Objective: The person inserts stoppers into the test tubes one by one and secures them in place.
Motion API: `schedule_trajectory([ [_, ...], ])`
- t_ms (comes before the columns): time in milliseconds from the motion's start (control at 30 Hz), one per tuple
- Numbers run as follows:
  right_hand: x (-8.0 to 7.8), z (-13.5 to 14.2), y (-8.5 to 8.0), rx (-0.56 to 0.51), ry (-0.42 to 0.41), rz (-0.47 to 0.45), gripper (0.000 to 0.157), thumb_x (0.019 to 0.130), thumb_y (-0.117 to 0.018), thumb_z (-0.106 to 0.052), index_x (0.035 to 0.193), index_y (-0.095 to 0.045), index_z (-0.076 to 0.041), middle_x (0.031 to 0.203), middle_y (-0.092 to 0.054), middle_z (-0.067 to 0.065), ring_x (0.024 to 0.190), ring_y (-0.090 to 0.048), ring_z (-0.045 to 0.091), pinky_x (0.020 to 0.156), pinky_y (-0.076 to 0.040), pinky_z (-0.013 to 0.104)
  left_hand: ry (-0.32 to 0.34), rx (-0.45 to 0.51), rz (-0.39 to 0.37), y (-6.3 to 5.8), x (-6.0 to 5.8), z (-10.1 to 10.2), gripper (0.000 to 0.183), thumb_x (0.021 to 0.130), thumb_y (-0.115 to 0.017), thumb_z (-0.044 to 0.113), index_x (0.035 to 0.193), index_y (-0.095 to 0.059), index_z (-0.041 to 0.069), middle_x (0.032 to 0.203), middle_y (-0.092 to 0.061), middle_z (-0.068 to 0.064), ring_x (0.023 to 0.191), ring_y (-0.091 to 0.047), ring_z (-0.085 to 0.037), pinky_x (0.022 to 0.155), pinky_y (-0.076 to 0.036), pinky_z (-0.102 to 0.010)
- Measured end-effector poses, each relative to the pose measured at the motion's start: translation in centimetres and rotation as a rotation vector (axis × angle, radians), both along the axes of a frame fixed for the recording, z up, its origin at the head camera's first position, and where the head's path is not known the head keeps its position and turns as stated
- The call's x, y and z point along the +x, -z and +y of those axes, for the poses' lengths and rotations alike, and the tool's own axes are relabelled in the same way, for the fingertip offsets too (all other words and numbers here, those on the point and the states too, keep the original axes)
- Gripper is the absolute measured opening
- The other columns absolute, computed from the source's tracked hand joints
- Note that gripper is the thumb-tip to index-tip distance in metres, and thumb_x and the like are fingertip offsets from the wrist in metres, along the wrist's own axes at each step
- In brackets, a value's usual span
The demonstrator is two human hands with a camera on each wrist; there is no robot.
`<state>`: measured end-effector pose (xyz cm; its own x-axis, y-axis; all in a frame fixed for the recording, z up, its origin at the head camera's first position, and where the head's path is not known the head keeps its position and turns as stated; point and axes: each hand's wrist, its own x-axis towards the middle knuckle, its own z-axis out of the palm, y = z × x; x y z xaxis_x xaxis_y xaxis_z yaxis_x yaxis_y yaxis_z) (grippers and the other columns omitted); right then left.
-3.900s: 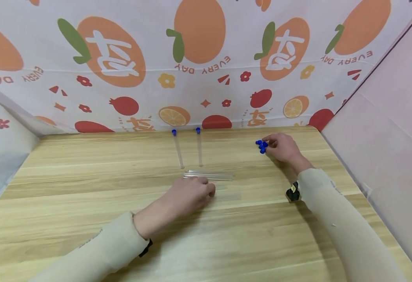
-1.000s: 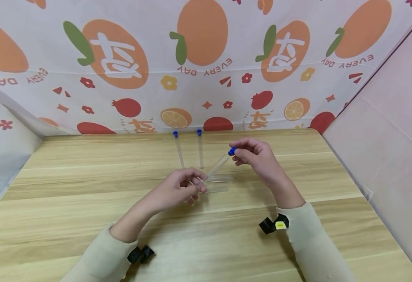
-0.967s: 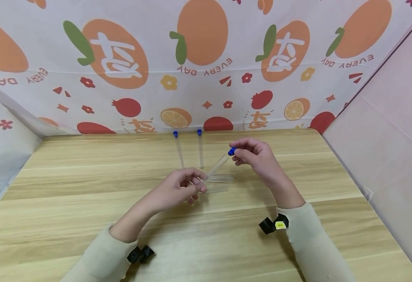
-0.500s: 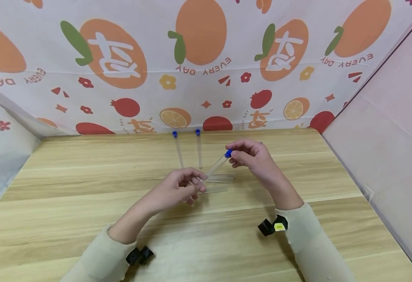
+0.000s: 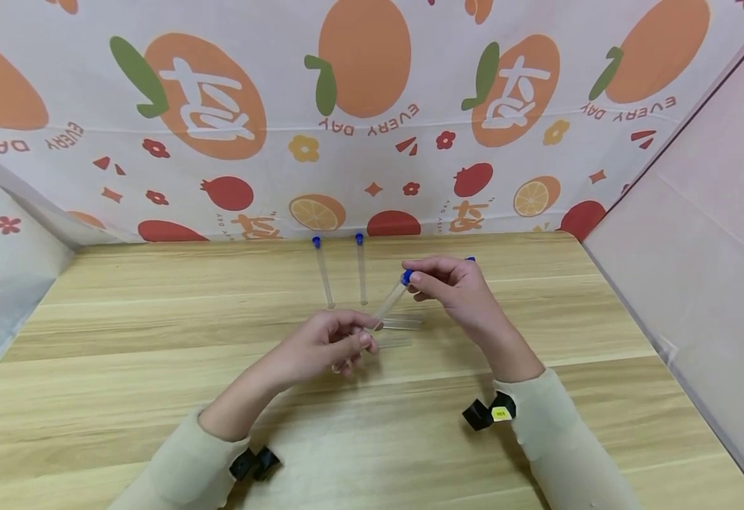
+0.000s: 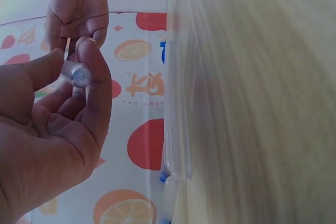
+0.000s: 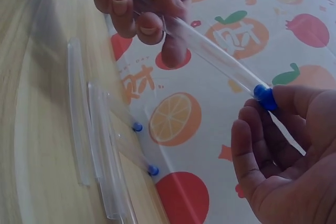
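My left hand [image 5: 321, 347] pinches a clear test tube [image 7: 215, 53] between thumb and fingers, above the table. The tube slants up to the right, and its rounded end faces the camera in the left wrist view. At the upper end, my right hand [image 5: 457, 290] pinches a blue stopper [image 7: 265, 97] between thumb and index finger. The stopper sits at the tube's mouth; how deep it goes in I cannot tell. Below the hands lie several uncapped clear tubes [image 7: 107, 150], partly hidden by my left hand in the head view.
Two tubes with blue stoppers lie side by side near the table's back edge, a left one [image 5: 323, 276] and a right one [image 5: 362, 273]. Behind my right hand a bit of blue stopper [image 5: 471, 259] shows. A fruit-printed curtain [image 5: 372, 163] hangs behind the wooden table [image 5: 155, 319].
My left hand has picked up a tube, and my right hand has brought a blue stopper from the pile to its mouth. Over the last second, the right hand moved slightly left and the gap closed.
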<state>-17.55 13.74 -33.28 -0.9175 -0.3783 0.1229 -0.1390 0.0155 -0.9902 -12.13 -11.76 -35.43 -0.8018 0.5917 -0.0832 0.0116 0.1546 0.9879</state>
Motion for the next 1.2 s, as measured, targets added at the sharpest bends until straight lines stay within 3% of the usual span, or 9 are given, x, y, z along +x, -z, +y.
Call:
schedule_trajectory([
  [300, 0.0, -0.6, 0.4, -0.034, 0.056, -0.006, 0.027, 0.098, -0.066, -0.016, 0.118, -0.069, 0.002, 0.099, -0.073, 0.004, 0.092, -0.068, 0.019, 0.083, -0.060, 0.033, -0.008, 0.056, -0.045, -0.3, 0.4, 0.1, 0.034, 0.107, -0.048, 0.018, 0.134, -0.057, -0.001, 0.109, -0.066, -0.029, 0.073, -0.065, -0.023, 0.061, -0.059, -0.032],
  [433, 0.2, -0.9, 0.6, -0.083, 0.075, -0.026, 0.027, 0.098, -0.065, -0.015, 0.117, -0.069, 0.003, 0.098, -0.074, 0.002, 0.091, -0.069, 0.016, 0.082, -0.059, 0.031, -0.011, 0.075, -0.068, -0.5, 0.5, 0.3, 0.034, 0.107, -0.048, 0.018, 0.133, -0.057, -0.001, 0.108, -0.066, -0.027, 0.072, -0.066, -0.017, 0.064, -0.060, -0.033],
  [633, 0.3, -1.4, 1.1, -0.136, 0.110, -0.070, 0.025, 0.098, -0.065, -0.018, 0.116, -0.071, -0.002, 0.098, -0.075, 0.001, 0.091, -0.069, 0.015, 0.080, -0.059, 0.028, -0.026, 0.090, -0.118, -0.7, 0.7, 0.7, 0.033, 0.106, -0.049, 0.017, 0.133, -0.057, -0.001, 0.107, -0.069, -0.019, 0.074, -0.068, -0.016, 0.068, -0.062, -0.039],
  [800, 0.3, -1.7, 1.3, -0.152, 0.132, -0.089, 0.025, 0.099, -0.064, -0.019, 0.116, -0.071, -0.002, 0.096, -0.074, 0.001, 0.090, -0.069, 0.014, 0.080, -0.059, 0.027, -0.024, 0.116, -0.138, -0.5, 0.7, 1.0, 0.036, 0.107, -0.048, 0.017, 0.132, -0.055, -0.007, 0.104, -0.069, -0.012, 0.074, -0.068, -0.015, 0.067, -0.061, -0.033],
  [933, 0.4, -1.9, 1.3, -0.154, 0.147, -0.094, 0.024, 0.099, -0.064, -0.019, 0.113, -0.072, -0.002, 0.095, -0.074, 0.001, 0.090, -0.069, 0.014, 0.081, -0.059, 0.027, -0.032, 0.126, -0.153, -0.5, 0.6, 1.1, 0.035, 0.107, -0.047, 0.016, 0.131, -0.055, -0.009, 0.104, -0.069, -0.013, 0.073, -0.067, -0.014, 0.065, -0.060, -0.028],
  [1200, 0.5, -2.4, 1.2, -0.158, 0.180, -0.113, 0.026, 0.098, -0.065, -0.022, 0.109, -0.071, 0.001, 0.100, -0.075, 0.006, 0.090, -0.069, 0.015, 0.082, -0.059, 0.028, -0.073, 0.118, -0.161, -0.4, 0.9, 1.6, 0.032, 0.106, -0.048, 0.012, 0.129, -0.058, -0.009, 0.102, -0.068, -0.017, 0.071, -0.066, -0.014, 0.063, -0.060, -0.028],
])
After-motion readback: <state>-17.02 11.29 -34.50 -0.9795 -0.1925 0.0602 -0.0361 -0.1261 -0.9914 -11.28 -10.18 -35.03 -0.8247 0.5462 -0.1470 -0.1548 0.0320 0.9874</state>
